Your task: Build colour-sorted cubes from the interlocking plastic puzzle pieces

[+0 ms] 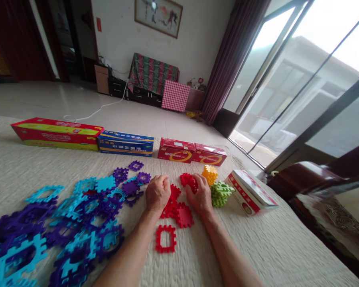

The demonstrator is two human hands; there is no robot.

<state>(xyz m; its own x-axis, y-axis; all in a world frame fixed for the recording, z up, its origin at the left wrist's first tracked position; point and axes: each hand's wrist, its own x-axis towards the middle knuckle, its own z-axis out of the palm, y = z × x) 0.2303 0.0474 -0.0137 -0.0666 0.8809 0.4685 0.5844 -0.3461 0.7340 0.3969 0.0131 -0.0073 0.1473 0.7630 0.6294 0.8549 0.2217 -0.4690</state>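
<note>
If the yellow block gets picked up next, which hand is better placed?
Probably the right hand: it is right beside the yellow block, though its fingers are on a red piece. The left hand is farther off, beyond the red pieces.

framed picture (pixel 158 16) on pale wall (pixel 113 36); purple curtain (pixel 231 52) beside bright glass doors (pixel 266 79).

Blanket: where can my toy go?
Bare blanket: right of the right forearm, below the white box; between the long red box and turquoise pieces. Crowded: left side, with purple pieces; between left hand and right hand, red pieces.
</note>
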